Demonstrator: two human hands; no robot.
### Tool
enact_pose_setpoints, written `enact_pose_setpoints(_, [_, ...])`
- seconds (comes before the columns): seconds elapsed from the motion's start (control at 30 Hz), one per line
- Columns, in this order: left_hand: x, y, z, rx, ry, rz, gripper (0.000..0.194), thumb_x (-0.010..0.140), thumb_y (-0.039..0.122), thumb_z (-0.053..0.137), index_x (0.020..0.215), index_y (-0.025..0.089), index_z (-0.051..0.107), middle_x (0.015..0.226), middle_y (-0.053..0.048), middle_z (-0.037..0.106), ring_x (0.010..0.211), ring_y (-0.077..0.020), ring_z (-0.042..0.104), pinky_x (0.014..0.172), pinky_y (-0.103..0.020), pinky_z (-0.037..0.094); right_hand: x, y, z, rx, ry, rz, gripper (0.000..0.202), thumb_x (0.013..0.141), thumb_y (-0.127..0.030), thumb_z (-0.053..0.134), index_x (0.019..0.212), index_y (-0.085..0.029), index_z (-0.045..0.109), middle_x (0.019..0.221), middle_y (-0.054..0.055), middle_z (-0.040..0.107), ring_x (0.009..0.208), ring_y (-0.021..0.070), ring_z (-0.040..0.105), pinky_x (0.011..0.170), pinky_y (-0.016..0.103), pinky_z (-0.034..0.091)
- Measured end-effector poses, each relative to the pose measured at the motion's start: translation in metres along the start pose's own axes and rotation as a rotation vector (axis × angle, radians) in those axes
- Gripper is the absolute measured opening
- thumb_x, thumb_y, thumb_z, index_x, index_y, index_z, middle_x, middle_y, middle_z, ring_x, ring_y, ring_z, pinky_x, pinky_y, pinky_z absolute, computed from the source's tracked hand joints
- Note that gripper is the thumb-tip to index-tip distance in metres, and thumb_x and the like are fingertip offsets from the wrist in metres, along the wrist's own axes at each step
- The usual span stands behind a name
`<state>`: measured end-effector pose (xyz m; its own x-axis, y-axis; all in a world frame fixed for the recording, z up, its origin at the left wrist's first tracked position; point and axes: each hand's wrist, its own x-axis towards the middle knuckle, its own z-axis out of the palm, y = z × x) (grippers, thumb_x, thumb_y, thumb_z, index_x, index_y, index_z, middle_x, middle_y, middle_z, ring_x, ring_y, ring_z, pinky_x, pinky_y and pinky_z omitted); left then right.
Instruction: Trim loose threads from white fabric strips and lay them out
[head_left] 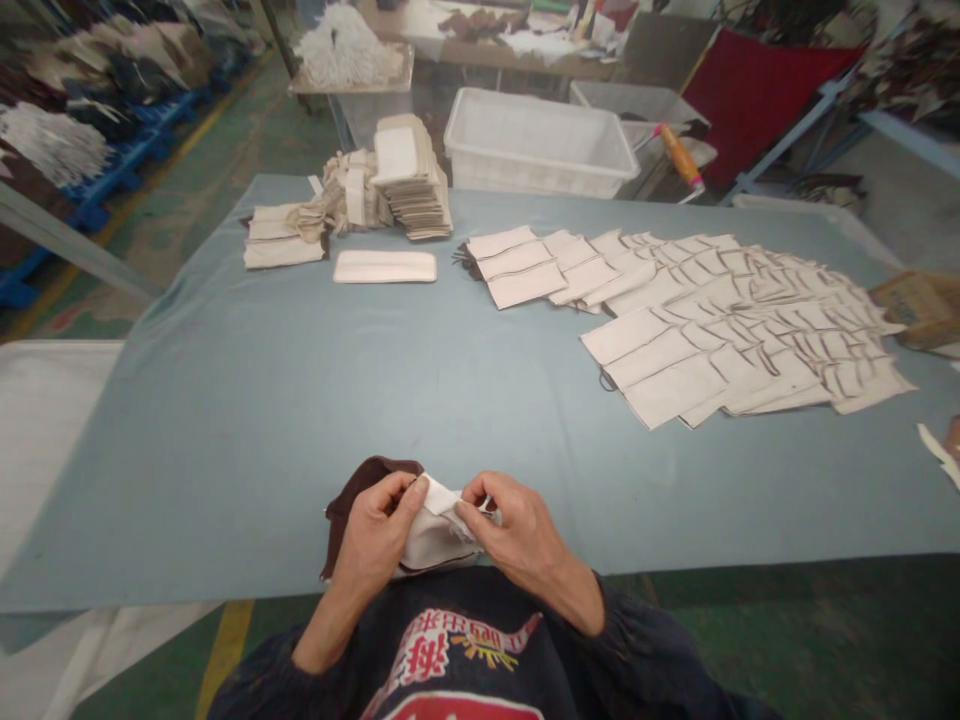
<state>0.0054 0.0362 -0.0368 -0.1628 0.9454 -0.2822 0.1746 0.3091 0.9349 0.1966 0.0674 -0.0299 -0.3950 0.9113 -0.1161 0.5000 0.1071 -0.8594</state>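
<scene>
At the near edge of the table I hold a brown and cream fabric piece (pixel 352 500), shaped like a pouch. My left hand (pixel 375 525) pinches a white cloth flap (pixel 439 494) on it between thumb and fingers. The other end of that flap is in the closed fingers of my right hand (pixel 521 520). Frayed white threads show below the flap, between both hands. The cream side lies toward me, and the brown side rises behind my left hand. My wrists and fingers hide part of the piece.
A blue-grey cloth covers the table (pixel 300 400). Overlapping cream fabric pieces (pixel 667 370) spread over its right side. Far left are a stack of cream pads (pixel 412 180), a bundle of strips (pixel 352 190) and one flat pad (pixel 385 267). A white bin (pixel 536 150) stands behind.
</scene>
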Motion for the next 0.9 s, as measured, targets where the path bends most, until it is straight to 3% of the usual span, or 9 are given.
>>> enact_pose_setpoints(0.13, [0.000,-0.002,0.004,-0.033,0.040,-0.017,0.038,0.087,0.052,0.066,0.072,0.017,0.068,0.063,0.002,0.056,0.060,-0.0143,0.047,0.054,-0.023,0.036,-0.001,-0.006,-0.003,0.131,-0.034,0.100,0.013,0.092,-0.029,0.060,0.083,-0.019,0.060,0.068,-0.002,0.063,0.061,0.0127,0.053,0.060,0.026,0.037])
enact_pose_setpoints(0.3, [0.001,-0.005,0.004,-0.087,0.067,-0.061,0.040,0.084,0.054,0.070,0.070,0.017,0.066,0.061,0.003,0.055,0.058,-0.0131,0.045,0.052,-0.022,0.035,0.005,-0.025,-0.015,0.649,-0.285,0.294,0.015,0.092,-0.032,0.060,0.100,-0.020,0.054,0.061,-0.008,0.055,0.049,0.0089,0.046,0.047,0.020,0.035])
enact_pose_setpoints(0.4, [0.001,-0.005,0.006,-0.154,0.022,-0.101,0.041,0.076,0.055,0.077,0.065,0.017,0.065,0.060,0.002,0.057,0.058,-0.0143,0.048,0.053,-0.022,0.039,0.028,-0.052,-0.018,0.649,-0.374,0.204,0.010,0.093,-0.027,0.062,0.093,-0.018,0.057,0.065,-0.005,0.058,0.053,0.0077,0.050,0.049,0.018,0.039])
enact_pose_setpoints(0.5, [0.000,-0.007,0.011,-0.244,-0.036,-0.157,0.043,0.071,0.058,0.080,0.073,0.016,0.072,0.068,-0.003,0.068,0.067,-0.0202,0.059,0.063,-0.027,0.049,0.073,-0.080,-0.010,0.568,-0.463,0.021,0.007,0.095,-0.024,0.062,0.096,-0.017,0.062,0.080,0.000,0.067,0.065,0.0102,0.058,0.057,0.021,0.047])
enact_pose_setpoints(0.57, [-0.003,-0.010,0.013,-0.296,-0.056,-0.200,0.045,0.070,0.059,0.081,0.083,0.016,0.076,0.076,-0.006,0.074,0.075,-0.0245,0.065,0.069,-0.030,0.052,0.108,-0.091,-0.003,0.504,-0.410,-0.151,0.012,0.097,-0.025,0.062,0.107,-0.018,0.062,0.103,0.005,0.071,0.086,0.0136,0.064,0.076,0.026,0.054])
enact_pose_setpoints(0.67, [-0.012,-0.017,0.011,-0.461,-0.020,-0.284,0.050,0.064,0.051,0.089,0.100,0.018,0.078,0.089,-0.007,0.079,0.089,-0.0261,0.069,0.077,-0.029,0.055,0.143,-0.088,-0.002,0.400,-0.127,-0.246,0.021,0.099,-0.027,0.060,0.118,-0.020,0.059,0.124,0.008,0.067,0.105,0.0162,0.064,0.094,0.033,0.051])
enact_pose_setpoints(0.77, [-0.021,-0.021,0.007,-0.658,0.027,-0.322,0.054,0.061,0.044,0.094,0.106,0.020,0.077,0.095,-0.006,0.080,0.094,-0.0248,0.071,0.084,-0.028,0.055,0.133,-0.068,-0.011,0.404,-0.003,-0.171,0.021,0.102,-0.034,0.051,0.115,-0.019,0.059,0.107,0.007,0.072,0.088,0.0149,0.066,0.082,0.031,0.053])
enact_pose_setpoints(0.9, [-0.026,-0.020,0.002,-0.739,0.074,-0.317,0.051,0.062,0.040,0.094,0.103,0.016,0.078,0.087,-0.008,0.079,0.083,-0.0247,0.072,0.073,-0.028,0.056,0.064,-0.037,-0.014,0.141,-0.042,-0.217,0.015,0.095,-0.030,0.059,0.090,-0.018,0.066,0.083,0.003,0.071,0.074,0.0149,0.063,0.073,0.030,0.050])
